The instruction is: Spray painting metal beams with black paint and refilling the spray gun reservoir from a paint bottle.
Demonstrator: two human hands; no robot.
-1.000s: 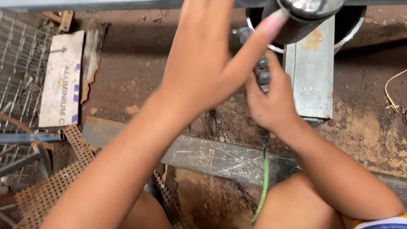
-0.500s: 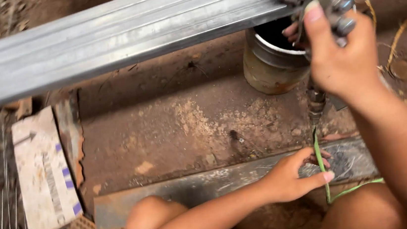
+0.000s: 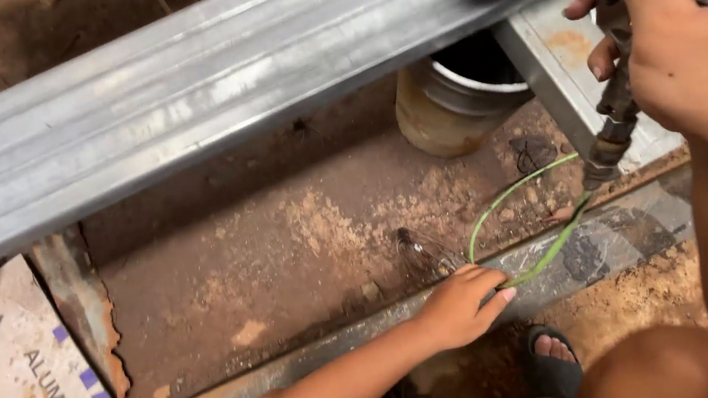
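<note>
Spraying underway — right hand [image 3: 685, 46] clenched on spray gun [image 3: 621, 95], beam [image 3: 214, 91] beside it partly blackened; left hand [image 3: 459, 306] pinches green hose [image 3: 541, 254] below.

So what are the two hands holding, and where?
The right hand holds a spray tool by its upper body, near the trigger. The left hand pinches the thin green hose low down, against the flat metal strip.
</note>
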